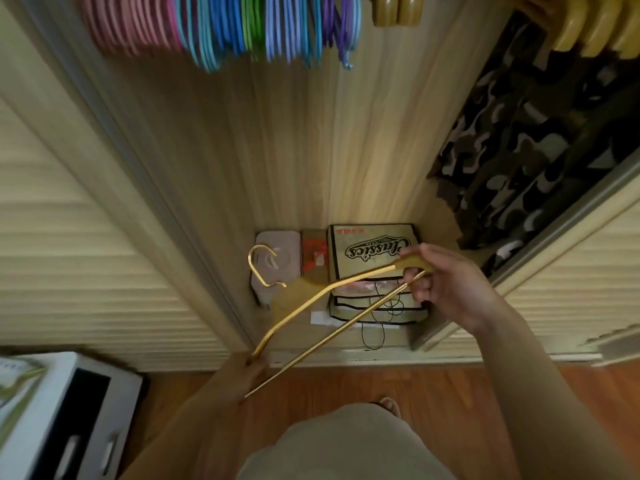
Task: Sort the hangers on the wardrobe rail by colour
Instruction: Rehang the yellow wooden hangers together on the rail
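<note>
Rail: we can't really see it, just pink hangers [131,26], blue ones [221,29], gold ones [588,29] hanging.
Wardrobe floor [322,318]: we've got a Classics box [375,251], a pinkish pack [277,261].

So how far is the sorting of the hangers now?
Mostly done, it seems. On the rail the pink hangers, the blue hangers, a green one and the purple hangers hang in colour groups, with gold hangers at the right. In hand: one gold hanger, held at its ends by the left hand and the right hand. Left: hanging it with the gold ones.
</note>
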A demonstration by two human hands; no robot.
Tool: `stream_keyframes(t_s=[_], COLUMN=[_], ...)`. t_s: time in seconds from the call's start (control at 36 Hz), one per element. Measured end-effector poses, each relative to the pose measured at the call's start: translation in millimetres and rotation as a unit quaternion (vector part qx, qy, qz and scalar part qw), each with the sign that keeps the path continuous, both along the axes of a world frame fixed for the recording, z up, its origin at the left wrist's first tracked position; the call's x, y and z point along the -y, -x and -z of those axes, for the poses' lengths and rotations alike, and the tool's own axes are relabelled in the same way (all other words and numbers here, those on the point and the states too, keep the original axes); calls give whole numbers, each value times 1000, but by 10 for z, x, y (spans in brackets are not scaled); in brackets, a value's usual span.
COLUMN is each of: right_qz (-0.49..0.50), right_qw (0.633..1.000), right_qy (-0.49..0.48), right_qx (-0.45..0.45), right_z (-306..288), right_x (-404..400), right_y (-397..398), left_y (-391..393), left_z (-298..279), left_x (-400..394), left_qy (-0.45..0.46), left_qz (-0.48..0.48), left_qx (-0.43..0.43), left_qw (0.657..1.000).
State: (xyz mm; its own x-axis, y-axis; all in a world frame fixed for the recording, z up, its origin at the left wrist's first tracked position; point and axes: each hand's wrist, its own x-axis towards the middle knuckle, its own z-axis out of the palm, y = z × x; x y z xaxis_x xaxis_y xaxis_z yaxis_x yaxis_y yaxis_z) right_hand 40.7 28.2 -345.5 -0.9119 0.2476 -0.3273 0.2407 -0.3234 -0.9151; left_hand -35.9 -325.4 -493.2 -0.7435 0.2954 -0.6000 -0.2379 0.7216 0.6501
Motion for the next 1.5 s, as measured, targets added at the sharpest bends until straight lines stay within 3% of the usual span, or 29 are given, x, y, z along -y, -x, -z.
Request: stream_keyframes(t_s=[0.14,0.31,0.44,0.58,0.75,0.97,1.08,1.14,1.25,1.31,1.39,1.5], right_qz=[46,177,59,-76,-130,-35,12,40,115,131,162,192], right_qw=[998,949,959,962,973,984,987,984,970,963,953,933], right_qy=[-8,-187,-177,-152,-20,-47,-56,-95,-173,-211,-248,-303], right_qx=[33,181,214,214,189,168,147,143,124,108,58,5], right_z=[179,451,419,390,323,392,356,264,-81,-314,-856,-1482], right_x=[-98,-141,138,600,1065,1049,783,616,294,179,17,-76], right_y=[-24,-17,-60,-62,-11,43,48,62,81,78,142,193], left_y=[-46,8,11,-97,-351,-347,-320,-274,0,192,531,904], left_z=[-3,-86,-176,-376,-633,-698,-775,-847,-1311,-1716,-2674,-3828], left_x=[-74,-178,-523,-929,-1287,-1292,-1241,-1239,-1293,-1305,-1311,-1283], left_qy=[-17,-54,-164,-234,-283,-281,-206,-197,-205,-213,-237,-250], left_qz=[-18,-73,-152,-153,-29,163,277,269,207,197,177,98], left_qx=[1,50,135,120,47,-31,-66,-93,-232,-304,-449,-693], left_qw=[1000,995,965,953,957,945,936,938,928,907,843,669])
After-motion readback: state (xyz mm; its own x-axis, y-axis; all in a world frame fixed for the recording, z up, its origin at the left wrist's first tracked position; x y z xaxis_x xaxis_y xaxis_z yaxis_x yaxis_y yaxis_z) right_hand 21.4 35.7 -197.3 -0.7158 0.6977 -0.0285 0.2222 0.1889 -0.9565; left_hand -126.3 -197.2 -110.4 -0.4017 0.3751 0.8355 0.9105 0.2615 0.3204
